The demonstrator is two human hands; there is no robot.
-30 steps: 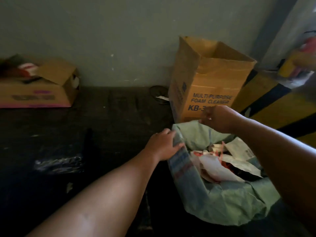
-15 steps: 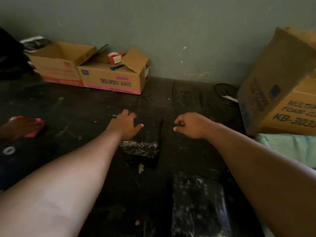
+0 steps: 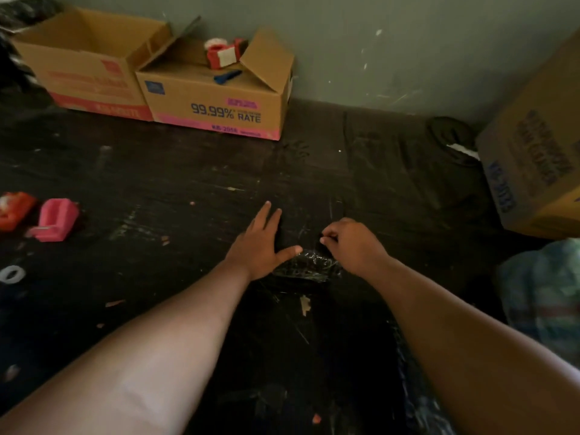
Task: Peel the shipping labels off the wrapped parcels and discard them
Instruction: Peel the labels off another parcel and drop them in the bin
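Note:
A small black parcel (image 3: 309,265) wrapped in glossy film lies on the dark floor in the middle of the view. My left hand (image 3: 262,243) rests flat on its left part, fingers spread and thumb pointing right across the film. My right hand (image 3: 351,243) is at the parcel's upper right corner, fingers curled and fingertips pinched against the wrap. No label shows on the parcel. A second dark film-wrapped parcel (image 3: 411,400) lies near the bottom, partly hidden by my right forearm. The green waste bag (image 3: 543,296) sits at the right edge.
Two open cardboard boxes (image 3: 216,98) stand against the back wall at the left, with a red tape dispenser in one. A tall cardboard box (image 3: 533,171) stands at the right. A pink tape dispenser (image 3: 56,219) and a red object (image 3: 14,208) lie on the floor at the left.
My hands left the green bag and the view swung left to the floor. Both hands came down onto the small black parcel, the left one spreading flat on it.

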